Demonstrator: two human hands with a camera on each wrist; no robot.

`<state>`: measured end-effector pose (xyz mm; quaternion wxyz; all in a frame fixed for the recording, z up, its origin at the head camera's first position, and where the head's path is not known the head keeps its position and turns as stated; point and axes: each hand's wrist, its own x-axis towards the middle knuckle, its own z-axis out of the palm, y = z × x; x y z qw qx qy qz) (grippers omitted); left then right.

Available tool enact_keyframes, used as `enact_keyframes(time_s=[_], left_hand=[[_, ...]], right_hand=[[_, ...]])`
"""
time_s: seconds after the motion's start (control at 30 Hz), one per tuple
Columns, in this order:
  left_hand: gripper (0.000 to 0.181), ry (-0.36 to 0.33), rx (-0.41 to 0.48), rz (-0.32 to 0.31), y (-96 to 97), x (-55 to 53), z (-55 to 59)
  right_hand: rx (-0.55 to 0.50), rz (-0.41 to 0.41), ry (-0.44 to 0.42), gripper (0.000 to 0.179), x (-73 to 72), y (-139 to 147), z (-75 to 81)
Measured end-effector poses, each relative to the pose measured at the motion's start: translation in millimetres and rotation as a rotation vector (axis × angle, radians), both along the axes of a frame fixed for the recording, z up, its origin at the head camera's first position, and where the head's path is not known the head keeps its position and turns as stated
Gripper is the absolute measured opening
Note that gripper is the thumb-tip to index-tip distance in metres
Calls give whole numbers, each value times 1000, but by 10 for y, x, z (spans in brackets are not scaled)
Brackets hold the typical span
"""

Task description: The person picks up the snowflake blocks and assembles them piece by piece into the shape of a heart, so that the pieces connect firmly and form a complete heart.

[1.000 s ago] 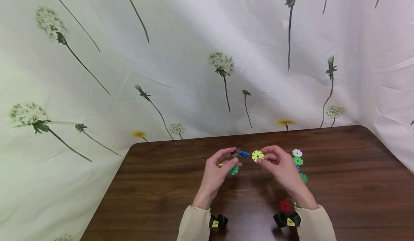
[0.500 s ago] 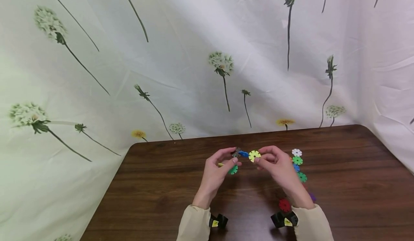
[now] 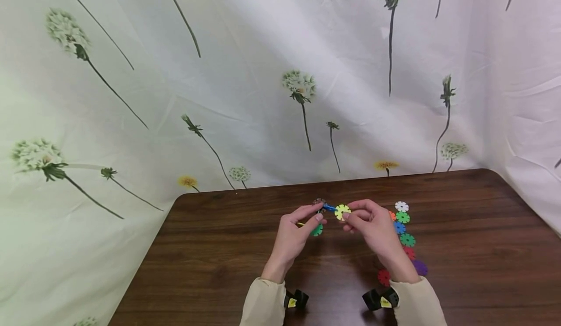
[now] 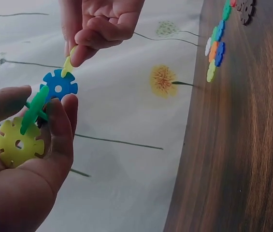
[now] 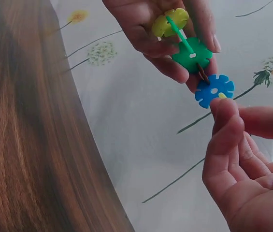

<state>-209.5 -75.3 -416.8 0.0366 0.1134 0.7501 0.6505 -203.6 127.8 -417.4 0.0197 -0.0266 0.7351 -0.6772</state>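
Note:
My left hand holds a short chain of slotted plastic discs above the table. A yellow disc, a green disc, a brown disc and a blue disc make up this chain, interlocked at angles. With thumb and fingers, my right hand pinches another yellow disc. Its edge meets the blue disc's rim; how deep it sits in a slot cannot be told. In the right wrist view, my fingertips cover most of that yellow disc.
Loose discs lie on the wooden table to the right: white, green, blue, purple, red and others. My right forearm passes close to them. A flower-printed cloth hangs behind the table.
My right hand has moved left, bringing its yellow disc from a gap away up against the blue disc. The left hand has stayed nearly in place. More loose discs now show beside the right arm.

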Motion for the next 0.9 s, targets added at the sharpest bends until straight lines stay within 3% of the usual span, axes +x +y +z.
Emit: enact_keyframes(time_s=[0.47,0.9], left_hand=[[31,37,-41,-22,28,6,-14],[36,-4,17,-46,2,6,-8]], right_hand=[[-13,-75,-3,22,-14,-47,-3],[-54,-26,-25,28,-19,-22,-21]])
